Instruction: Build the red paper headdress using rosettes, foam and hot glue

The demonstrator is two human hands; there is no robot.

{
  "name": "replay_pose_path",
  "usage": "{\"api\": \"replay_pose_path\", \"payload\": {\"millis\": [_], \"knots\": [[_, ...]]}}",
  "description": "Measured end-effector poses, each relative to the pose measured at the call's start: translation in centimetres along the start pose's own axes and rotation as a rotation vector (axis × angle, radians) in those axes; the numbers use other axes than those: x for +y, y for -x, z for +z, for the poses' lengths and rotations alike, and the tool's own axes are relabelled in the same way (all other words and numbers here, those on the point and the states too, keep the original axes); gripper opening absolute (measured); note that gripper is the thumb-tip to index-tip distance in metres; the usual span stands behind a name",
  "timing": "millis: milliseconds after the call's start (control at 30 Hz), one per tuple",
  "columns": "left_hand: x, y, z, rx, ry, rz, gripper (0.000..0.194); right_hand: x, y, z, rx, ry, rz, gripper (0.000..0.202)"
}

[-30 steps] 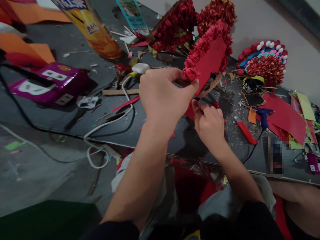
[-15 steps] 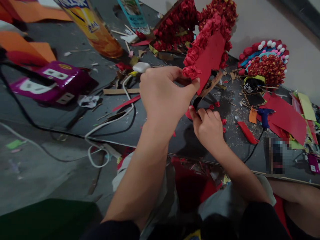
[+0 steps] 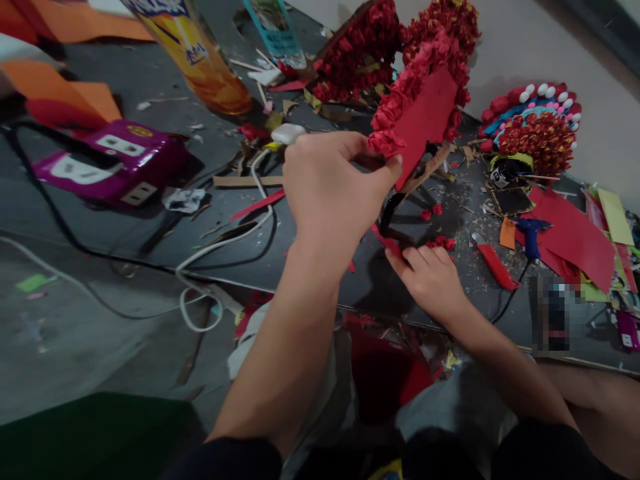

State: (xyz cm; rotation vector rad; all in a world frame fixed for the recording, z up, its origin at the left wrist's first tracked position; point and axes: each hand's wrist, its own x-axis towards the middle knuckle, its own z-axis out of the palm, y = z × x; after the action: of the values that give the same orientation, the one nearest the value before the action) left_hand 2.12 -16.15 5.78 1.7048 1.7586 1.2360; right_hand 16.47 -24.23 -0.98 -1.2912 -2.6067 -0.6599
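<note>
My left hand [image 3: 334,190] is closed on the lower edge of a craft piece [image 3: 427,110], which has a flat red face bordered by crumpled red paper flowers. The piece stands tilted above the table. Lower and to the right, my right hand [image 3: 431,279] pinches a small strip of red paper [image 3: 386,241] between thumb and forefinger, apart from the craft piece. Several small red paper flowers [image 3: 440,243] lie just beyond the right hand's knuckles. A brown cardboard strip [image 3: 427,168] shows behind the craft piece. The left fingertips are partly hidden behind it.
A purple power strip [image 3: 123,160], white cable [image 3: 225,243] and orange drink bottle [image 3: 200,63] are on the left. A red box cutter [image 3: 495,265], blue glue gun [image 3: 534,235] and red paper sheets [image 3: 583,233] lie right. A decorated fan-shaped piece [image 3: 537,137] leans on the wall.
My right hand has moved down and slightly right, away from the craft piece, with the red strip in its fingers. My left hand keeps its hold, and the view has shifted slightly.
</note>
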Motion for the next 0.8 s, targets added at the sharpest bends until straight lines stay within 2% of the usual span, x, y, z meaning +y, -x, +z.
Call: {"api": "replay_pose_path", "payload": {"millis": [233,367,567,800], "knots": [[-0.1,-0.1,0.0,0.014,0.032,-0.006,0.02,2.4,4.3,-3.5,0.321,-0.159,-0.277,0.021],[-0.4,-0.2,0.2,0.031,0.015,-0.001,0.022,2.8,6.4,-4.8,0.423,-0.149,-0.26,0.019],[-0.2,-0.2,0.2,0.008,-0.004,0.017,0.021,2.5,8.2,-5.7,0.35,-0.036,-0.144,0.024],[-0.4,-0.2,-0.1,-0.018,-0.001,0.031,0.023,2.5,8.3,-5.8,0.357,-0.054,-0.095,0.019]]}}
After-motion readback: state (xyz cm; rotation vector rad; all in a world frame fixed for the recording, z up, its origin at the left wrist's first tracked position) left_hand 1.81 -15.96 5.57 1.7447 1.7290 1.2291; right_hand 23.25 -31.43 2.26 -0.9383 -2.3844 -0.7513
